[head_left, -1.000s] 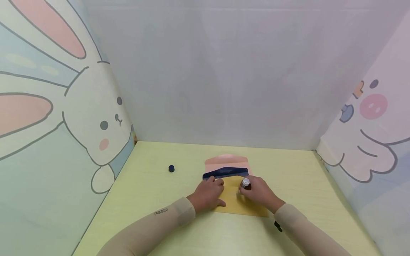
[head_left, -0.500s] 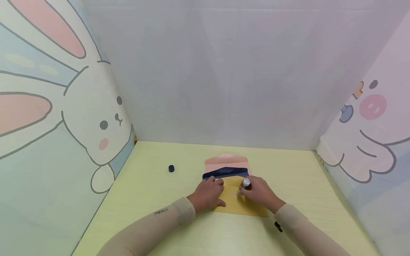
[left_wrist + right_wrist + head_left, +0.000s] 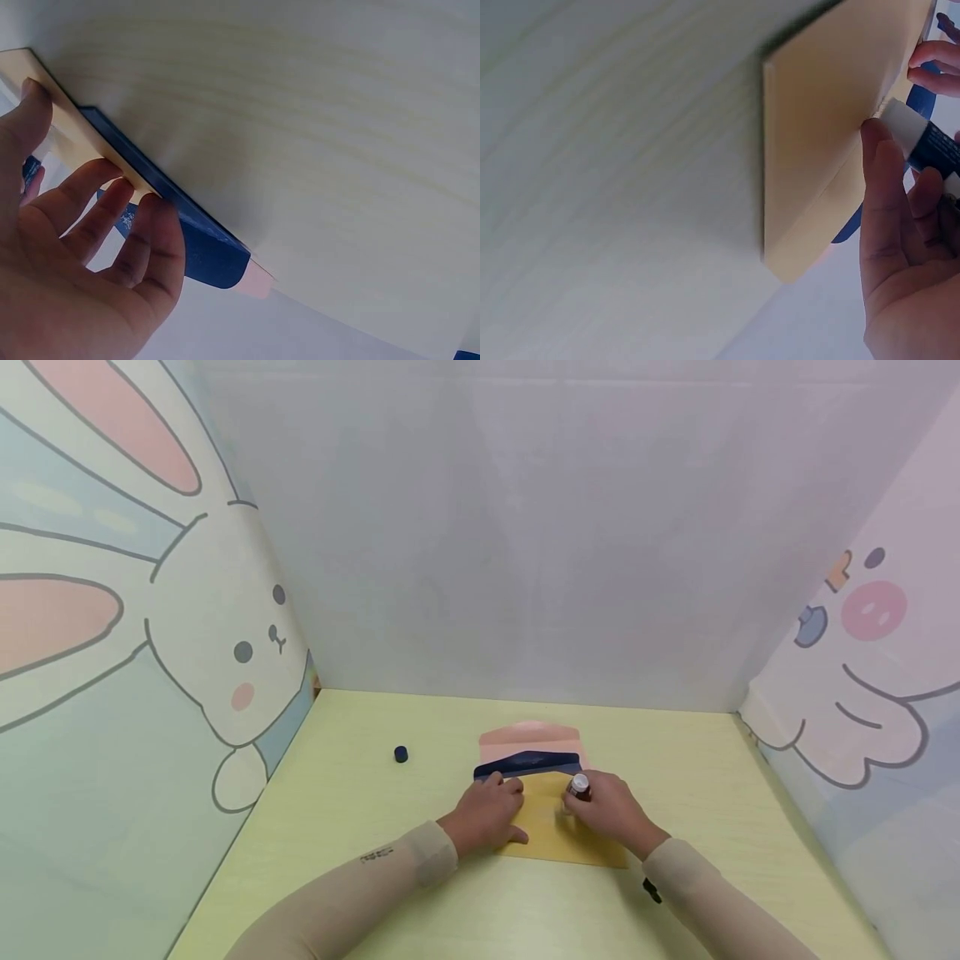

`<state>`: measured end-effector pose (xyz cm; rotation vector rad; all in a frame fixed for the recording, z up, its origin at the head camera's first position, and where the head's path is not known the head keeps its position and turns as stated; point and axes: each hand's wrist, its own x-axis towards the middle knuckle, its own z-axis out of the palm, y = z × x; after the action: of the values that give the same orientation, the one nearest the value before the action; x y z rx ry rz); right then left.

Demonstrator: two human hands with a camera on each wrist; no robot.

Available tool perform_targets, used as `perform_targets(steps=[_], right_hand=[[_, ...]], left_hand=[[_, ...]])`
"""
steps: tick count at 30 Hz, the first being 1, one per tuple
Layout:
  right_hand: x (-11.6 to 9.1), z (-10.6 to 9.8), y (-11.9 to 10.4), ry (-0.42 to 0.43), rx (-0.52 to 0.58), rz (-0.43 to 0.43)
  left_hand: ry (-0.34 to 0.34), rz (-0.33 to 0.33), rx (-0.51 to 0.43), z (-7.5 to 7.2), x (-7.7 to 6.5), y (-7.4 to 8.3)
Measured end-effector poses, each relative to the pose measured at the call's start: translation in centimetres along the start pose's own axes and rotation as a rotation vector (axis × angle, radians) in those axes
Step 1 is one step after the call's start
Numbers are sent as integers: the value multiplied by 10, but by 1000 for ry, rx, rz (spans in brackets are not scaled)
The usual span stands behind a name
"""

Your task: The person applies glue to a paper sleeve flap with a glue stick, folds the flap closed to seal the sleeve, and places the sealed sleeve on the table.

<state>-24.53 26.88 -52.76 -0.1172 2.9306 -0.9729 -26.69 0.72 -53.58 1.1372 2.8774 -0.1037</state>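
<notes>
A yellow envelope (image 3: 540, 831) lies on the table, overlapping a dark blue envelope (image 3: 528, 763) and a pink envelope (image 3: 531, 737) behind it. My left hand (image 3: 483, 814) rests on the yellow envelope's left side, fingers spread and slightly bent; in the left wrist view the fingertips (image 3: 112, 165) touch it. My right hand (image 3: 611, 810) grips a glue stick (image 3: 579, 787), dark with white ends. In the right wrist view the white end of the glue stick (image 3: 907, 124) is at the envelope's surface (image 3: 817, 127); the exact contact is hard to see.
A small dark blue cap (image 3: 401, 754) stands on the table to the left. A black object (image 3: 652, 891) shows by the right sleeve. Walls with cartoon animals enclose the table on the left, back and right.
The glue stick and my right hand shift very slightly to the right over the yellow envelope. My left hand and the envelopes stay in place.
</notes>
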Motion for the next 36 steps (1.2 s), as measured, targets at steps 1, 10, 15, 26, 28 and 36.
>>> perform_targets(steps=[1, 10, 15, 26, 28, 36], right_hand=[[0, -1, 0, 10, 6, -4], [6, 4, -14, 16, 41, -56], [10, 12, -28, -12, 30, -78], [16, 26, -43, -49, -32, -81], [17, 28, -42, -51, -37, -90], [19, 34, -38, -80, -48, -85]], left_hand=[[-2, -2, -1, 0, 0, 0], [-1, -8, -16, -1, 0, -1], [12, 3, -26, -2, -2, 0], [25, 5, -54, -1, -2, 0], [22, 3, -56, -1, -2, 1], [18, -2, -65, -1, -1, 0]])
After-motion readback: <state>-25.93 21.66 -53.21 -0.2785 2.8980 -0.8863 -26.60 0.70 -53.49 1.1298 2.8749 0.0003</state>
